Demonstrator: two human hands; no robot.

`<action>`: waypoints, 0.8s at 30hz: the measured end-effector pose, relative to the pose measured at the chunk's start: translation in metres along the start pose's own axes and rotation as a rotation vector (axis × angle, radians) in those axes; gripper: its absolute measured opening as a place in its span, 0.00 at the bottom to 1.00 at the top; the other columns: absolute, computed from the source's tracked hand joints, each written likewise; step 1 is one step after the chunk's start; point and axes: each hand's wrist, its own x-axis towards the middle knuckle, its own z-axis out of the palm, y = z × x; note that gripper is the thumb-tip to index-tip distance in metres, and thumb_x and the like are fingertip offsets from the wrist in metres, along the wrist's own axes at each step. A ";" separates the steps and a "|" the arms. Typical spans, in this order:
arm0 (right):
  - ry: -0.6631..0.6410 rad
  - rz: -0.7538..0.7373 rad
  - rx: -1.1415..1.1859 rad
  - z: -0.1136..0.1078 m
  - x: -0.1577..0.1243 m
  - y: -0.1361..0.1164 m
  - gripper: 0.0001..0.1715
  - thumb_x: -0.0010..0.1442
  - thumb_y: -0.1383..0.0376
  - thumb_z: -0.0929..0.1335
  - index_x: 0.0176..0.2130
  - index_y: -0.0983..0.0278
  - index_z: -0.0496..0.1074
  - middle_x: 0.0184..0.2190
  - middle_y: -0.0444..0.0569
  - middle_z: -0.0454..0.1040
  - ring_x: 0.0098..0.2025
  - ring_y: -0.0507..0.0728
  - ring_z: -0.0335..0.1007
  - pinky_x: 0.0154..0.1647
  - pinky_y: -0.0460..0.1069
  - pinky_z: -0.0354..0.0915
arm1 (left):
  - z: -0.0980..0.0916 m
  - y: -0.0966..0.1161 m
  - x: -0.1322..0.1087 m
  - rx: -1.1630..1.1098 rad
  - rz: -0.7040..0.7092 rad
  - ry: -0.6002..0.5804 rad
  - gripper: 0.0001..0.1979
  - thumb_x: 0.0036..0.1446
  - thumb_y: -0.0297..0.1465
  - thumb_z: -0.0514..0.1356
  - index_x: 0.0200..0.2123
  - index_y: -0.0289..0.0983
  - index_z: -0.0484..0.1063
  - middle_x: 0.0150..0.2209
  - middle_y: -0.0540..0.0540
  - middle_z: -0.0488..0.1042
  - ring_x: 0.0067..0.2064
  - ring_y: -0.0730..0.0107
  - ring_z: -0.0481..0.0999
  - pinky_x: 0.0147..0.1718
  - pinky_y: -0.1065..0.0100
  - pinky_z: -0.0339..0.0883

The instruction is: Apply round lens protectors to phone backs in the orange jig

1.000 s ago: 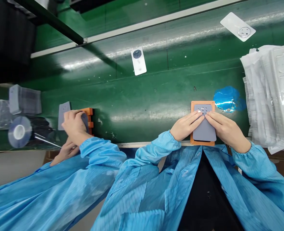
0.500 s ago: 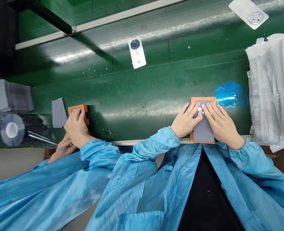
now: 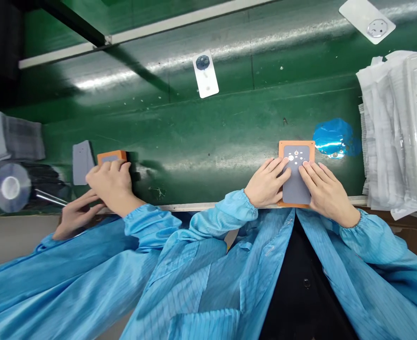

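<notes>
In front of me an orange fixture [image 3: 312, 147] lies at the bench's front edge. A grey phone back panel [image 3: 296, 184] with several small holes near its top sits flat in it. My left hand [image 3: 268, 182] rests along the left side, its stretched fingertips on the panel just below and left of the holes. From the right, my right hand [image 3: 327, 191] lies with fingers extended, fingertips on the panel's right edge. Neither hand is wrapped round anything. A piece of blue film [image 3: 336, 137] lies just right of the fixture.
To the left, a co-worker's hands [image 3: 111, 182] are over another orange fixture [image 3: 113, 156]. Beside it are grey panels [image 3: 82, 163] and a tape roll [image 3: 12, 188]. White cards [image 3: 205, 78] lie farther back. Stacked plastic trays [image 3: 388, 132] stand at the right.
Both my hands have slid down the panel towards me, uncovering the holes at its top. The co-worker's lower hand has moved left, away from the other one.
</notes>
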 end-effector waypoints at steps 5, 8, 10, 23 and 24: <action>0.175 0.028 0.354 -0.014 0.001 0.007 0.29 0.66 0.74 0.61 0.60 0.58 0.76 0.63 0.52 0.74 0.67 0.65 0.68 0.68 0.65 0.68 | -0.003 -0.020 0.001 -0.360 -0.012 0.212 0.33 0.61 0.34 0.67 0.67 0.37 0.65 0.70 0.33 0.62 0.75 0.43 0.53 0.70 0.39 0.54; 0.433 0.153 0.847 -0.024 0.000 0.004 0.19 0.68 0.67 0.65 0.55 0.54 0.78 0.57 0.49 0.79 0.60 0.67 0.75 0.63 0.68 0.73 | 0.001 -0.007 0.008 -0.657 -0.117 0.559 0.32 0.60 0.38 0.70 0.65 0.38 0.68 0.66 0.34 0.70 0.70 0.48 0.65 0.68 0.48 0.61; 0.546 0.173 1.101 -0.025 -0.001 0.004 0.15 0.69 0.63 0.66 0.53 0.51 0.76 0.51 0.49 0.81 0.55 0.68 0.79 0.56 0.70 0.76 | 0.001 0.009 0.014 -0.832 -0.110 0.704 0.21 0.61 0.37 0.69 0.56 0.39 0.77 0.55 0.38 0.79 0.59 0.55 0.78 0.61 0.54 0.71; 0.778 -0.016 1.252 -0.019 0.041 -0.001 0.10 0.55 0.62 0.78 0.33 0.54 0.74 0.26 0.41 0.75 0.28 0.59 0.75 0.33 0.58 0.76 | -0.021 0.052 0.029 -1.009 0.032 0.783 0.10 0.58 0.38 0.72 0.31 0.37 0.80 0.33 0.44 0.82 0.36 0.67 0.83 0.40 0.64 0.77; 0.799 0.016 1.249 -0.022 0.050 0.003 0.10 0.55 0.62 0.79 0.32 0.55 0.75 0.26 0.41 0.76 0.28 0.59 0.75 0.33 0.59 0.76 | -0.024 0.049 0.035 -1.011 0.004 0.785 0.12 0.57 0.39 0.72 0.29 0.37 0.80 0.32 0.45 0.82 0.35 0.67 0.82 0.40 0.65 0.76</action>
